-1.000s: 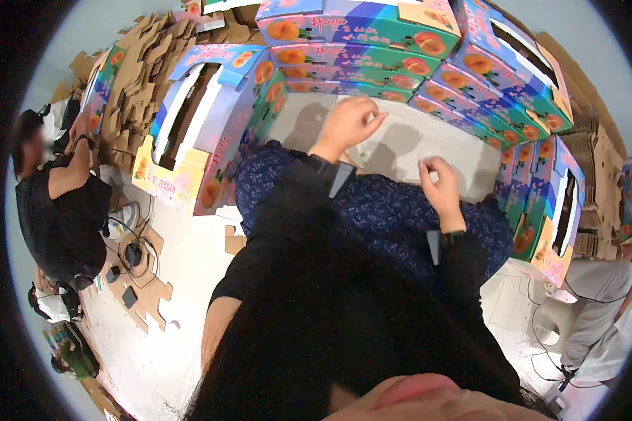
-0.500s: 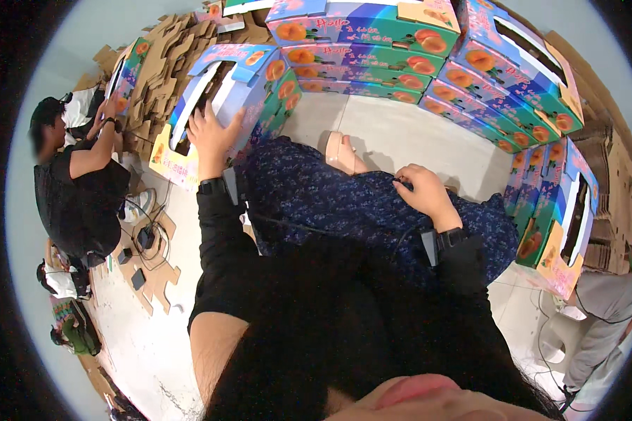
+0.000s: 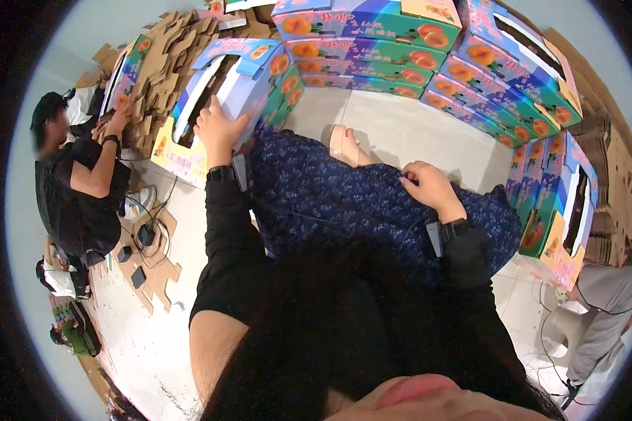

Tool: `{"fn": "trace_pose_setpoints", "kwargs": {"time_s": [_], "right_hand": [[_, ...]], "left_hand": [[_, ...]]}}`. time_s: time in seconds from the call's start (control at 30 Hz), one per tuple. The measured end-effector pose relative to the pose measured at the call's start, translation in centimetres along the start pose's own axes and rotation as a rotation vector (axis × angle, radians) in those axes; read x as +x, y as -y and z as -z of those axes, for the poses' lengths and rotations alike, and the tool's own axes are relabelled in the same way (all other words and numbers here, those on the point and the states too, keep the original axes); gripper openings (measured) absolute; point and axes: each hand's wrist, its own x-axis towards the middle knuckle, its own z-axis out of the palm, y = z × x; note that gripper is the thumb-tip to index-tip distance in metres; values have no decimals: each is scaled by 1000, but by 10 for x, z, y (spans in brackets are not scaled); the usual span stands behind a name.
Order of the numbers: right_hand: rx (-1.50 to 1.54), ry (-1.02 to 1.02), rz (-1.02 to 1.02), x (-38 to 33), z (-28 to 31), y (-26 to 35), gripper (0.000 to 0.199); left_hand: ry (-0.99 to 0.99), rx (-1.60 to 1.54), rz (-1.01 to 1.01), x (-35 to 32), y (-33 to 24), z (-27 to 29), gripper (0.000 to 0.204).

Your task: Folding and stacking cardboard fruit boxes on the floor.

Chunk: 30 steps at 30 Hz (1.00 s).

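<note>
To my left stands a blue, white and green fruit carton [image 3: 260, 88] with peach pictures and a long slot in its top. My left hand [image 3: 220, 132] lies on that top, its fingers bent over the white flap beside the slot and its thumb spread away. Over my dark blue flowered skirt [image 3: 330, 189], my right hand [image 3: 432, 188] hovers or rests with curled fingers and the thumb close to them. Whether it pinches anything is too small to tell. A sandal and foot [image 3: 350, 146] show beyond the skirt.
Printed cartons [image 3: 361, 59] are stacked ahead, with another stack [image 3: 502, 81] at the far right and more cartons [image 3: 558, 193] nearby. Flat brown cardboard [image 3: 168, 63] lies behind the left carton, more [image 3: 611, 189] at right. A person [image 3: 84, 189] works left beside cables [image 3: 158, 242]; grey trousers [image 3: 607, 305] show right.
My left hand's fingers have drawn in from their spread over the slot toward the flap. My right hand has shifted slightly right, its fingers more curled.
</note>
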Motion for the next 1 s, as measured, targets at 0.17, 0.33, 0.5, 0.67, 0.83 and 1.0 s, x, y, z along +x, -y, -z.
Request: {"fn": "trace_pose_setpoints", "kwargs": {"time_s": [0.17,0.33,0.5,0.67,0.83,1.0], "right_hand": [[-28,21,-18,-1,-4,-1,20],[-48,34,-20,-1,-8,-3,20],[-72,38,-23,-1,-12,-11,19],[-56,53,-48,0,-13,-10,18],[-62,73,-89,-1,-11,-6,18],[-41,54,-47,2,-10,-2,19]], "left_hand": [[18,-36,25,1,1,6,107],[-54,-104,57,-4,-2,7,108],[-237,-95,-1,-32,-28,16,103],[-392,-124,-96,-58,-34,16,97],[-502,-218,-161,-90,-37,40,89],[-631,-331,-202,-130,-33,38,87]]}}
